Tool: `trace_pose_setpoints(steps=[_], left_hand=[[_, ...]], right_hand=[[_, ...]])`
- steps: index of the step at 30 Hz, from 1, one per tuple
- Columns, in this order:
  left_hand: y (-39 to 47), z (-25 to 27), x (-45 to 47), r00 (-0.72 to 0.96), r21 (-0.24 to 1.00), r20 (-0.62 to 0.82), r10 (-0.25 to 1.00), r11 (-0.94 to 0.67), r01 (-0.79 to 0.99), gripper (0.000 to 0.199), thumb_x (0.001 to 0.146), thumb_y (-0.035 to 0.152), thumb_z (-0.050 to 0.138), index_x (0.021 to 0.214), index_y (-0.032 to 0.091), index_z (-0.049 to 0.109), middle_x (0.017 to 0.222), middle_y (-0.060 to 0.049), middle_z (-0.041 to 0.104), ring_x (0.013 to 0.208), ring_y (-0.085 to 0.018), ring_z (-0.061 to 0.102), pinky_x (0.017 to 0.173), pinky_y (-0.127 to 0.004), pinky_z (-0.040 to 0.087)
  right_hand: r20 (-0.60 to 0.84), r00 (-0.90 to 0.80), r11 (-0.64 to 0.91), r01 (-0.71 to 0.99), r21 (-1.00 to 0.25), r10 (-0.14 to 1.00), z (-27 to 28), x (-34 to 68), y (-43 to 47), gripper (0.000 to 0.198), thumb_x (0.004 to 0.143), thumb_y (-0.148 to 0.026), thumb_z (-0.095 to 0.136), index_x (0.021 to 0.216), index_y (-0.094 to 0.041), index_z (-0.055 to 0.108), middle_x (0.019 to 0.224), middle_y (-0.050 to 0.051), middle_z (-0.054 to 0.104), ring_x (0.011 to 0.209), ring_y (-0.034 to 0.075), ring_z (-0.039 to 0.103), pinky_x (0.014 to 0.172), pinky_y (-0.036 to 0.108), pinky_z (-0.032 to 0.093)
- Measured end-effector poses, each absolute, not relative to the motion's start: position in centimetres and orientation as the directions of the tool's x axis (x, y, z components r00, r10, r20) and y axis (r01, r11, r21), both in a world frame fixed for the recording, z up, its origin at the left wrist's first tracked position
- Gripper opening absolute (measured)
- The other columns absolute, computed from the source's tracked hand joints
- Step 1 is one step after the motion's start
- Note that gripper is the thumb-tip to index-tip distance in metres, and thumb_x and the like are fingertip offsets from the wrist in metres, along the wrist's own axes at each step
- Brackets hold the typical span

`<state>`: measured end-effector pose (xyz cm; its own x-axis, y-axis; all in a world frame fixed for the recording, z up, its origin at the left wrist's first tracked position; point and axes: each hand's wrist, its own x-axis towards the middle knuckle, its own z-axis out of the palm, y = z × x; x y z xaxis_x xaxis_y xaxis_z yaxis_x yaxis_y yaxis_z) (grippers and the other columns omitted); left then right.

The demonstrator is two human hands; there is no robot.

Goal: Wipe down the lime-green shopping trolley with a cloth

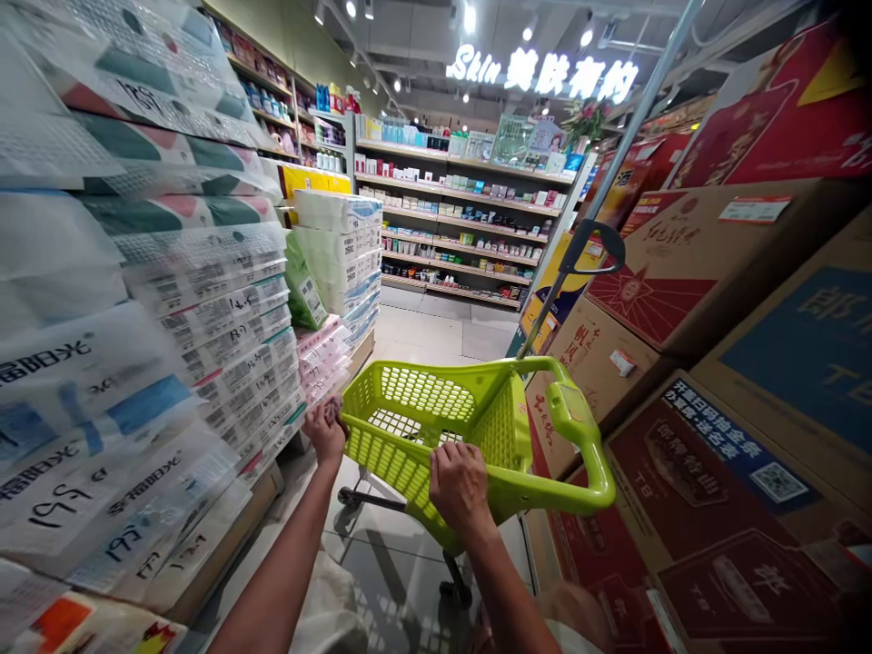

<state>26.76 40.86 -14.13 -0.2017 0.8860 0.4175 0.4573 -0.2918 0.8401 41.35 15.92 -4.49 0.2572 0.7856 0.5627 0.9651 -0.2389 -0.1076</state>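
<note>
Green shopping cart (508, 481) on tiled floor (426, 331), between stacked paper packs (224, 300) at left and printed cartons (627, 282) at right. Right hand (460, 477) closed over near side rim, fingers curled down. Left hand (325, 434) at basket's left end, closed around small bunched cloth (333, 411). Pole (633, 136) with dark loop handle behind cart. Stocked shelves (470, 191) beyond, well apart.

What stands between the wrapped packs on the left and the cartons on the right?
In the head view, a green shopping cart stands between the wrapped packs and cartons, the right hand on its rim.
</note>
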Motion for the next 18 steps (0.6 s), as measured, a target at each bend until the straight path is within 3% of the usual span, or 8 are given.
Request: trace_pose_setpoints(steps=[2,6,9,13,16,18], left_hand=[[40.1,-14.7,27.1,-0.218,0.833,0.448,0.867,-0.316,0.454,0.037,0.079,0.006,0.048,0.109,0.014,0.068,0.122,-0.017,0.058,0.120,-0.032,0.054,0.114,-0.054,0.041],[37.7,-15.8,28.4,-0.062,0.748,0.585,0.808,-0.509,0.426,0.042,0.081,0.005,0.049,0.116,0.020,0.068,0.127,-0.014,0.057,0.125,-0.031,0.053,0.116,-0.052,0.040],[37.5,-15.3,28.8,-0.147,0.788,0.535,0.832,-0.429,0.443,0.035,0.083,0.007,0.049,0.110,0.017,0.067,0.123,-0.015,0.057,0.122,-0.033,0.053,0.114,-0.056,0.040],[34.5,-15.0,30.9,-0.123,0.778,0.531,0.839,-0.424,0.464,0.040,0.078,0.004,0.049,0.111,0.015,0.067,0.125,-0.017,0.055,0.118,-0.033,0.052,0.113,-0.059,0.040],[30.0,-15.8,33.0,0.011,0.739,0.574,0.819,-0.524,0.423,0.048,0.074,0.002,0.050,0.117,0.019,0.067,0.127,-0.014,0.056,0.119,-0.032,0.052,0.114,-0.056,0.041],[28.1,-15.9,33.7,0.061,0.738,0.579,0.813,-0.555,0.384,0.051,0.074,0.002,0.050,0.118,0.022,0.067,0.127,-0.013,0.056,0.120,-0.031,0.052,0.114,-0.056,0.042]], right_hand=[[0.554,0.251,-0.222,0.968,-0.121,0.794,-4.6,41.5,16.1,0.025,0.102,-0.018,0.050,0.080,-0.021,0.061,0.086,0.004,0.067,0.086,0.021,0.059,0.090,0.035,0.037],[0.538,0.240,-0.189,0.971,-0.149,0.808,-4.4,41.8,16.0,0.028,0.104,-0.019,0.048,0.079,-0.022,0.061,0.085,0.004,0.068,0.085,0.020,0.060,0.088,0.033,0.037],[0.523,0.239,-0.192,0.971,-0.143,0.818,-3.5,42.5,14.9,0.026,0.105,-0.020,0.048,0.085,-0.022,0.065,0.085,0.003,0.071,0.083,0.020,0.061,0.095,0.035,0.036],[0.548,0.356,-0.371,0.925,-0.088,0.757,-1.7,44.9,11.6,0.025,0.104,-0.020,0.050,0.089,-0.022,0.070,0.085,0.004,0.074,0.085,0.022,0.062,0.107,0.042,0.030],[0.578,0.454,-0.524,0.850,-0.054,0.678,-0.8,46.9,8.8,0.027,0.104,-0.021,0.050,0.088,-0.020,0.072,0.088,0.006,0.075,0.088,0.024,0.063,0.103,0.041,0.032],[0.586,0.457,-0.546,0.837,-0.029,0.669,-0.3,47.8,7.1,0.028,0.105,-0.022,0.048,0.094,-0.020,0.073,0.094,0.006,0.076,0.091,0.022,0.064,0.100,0.038,0.034]])
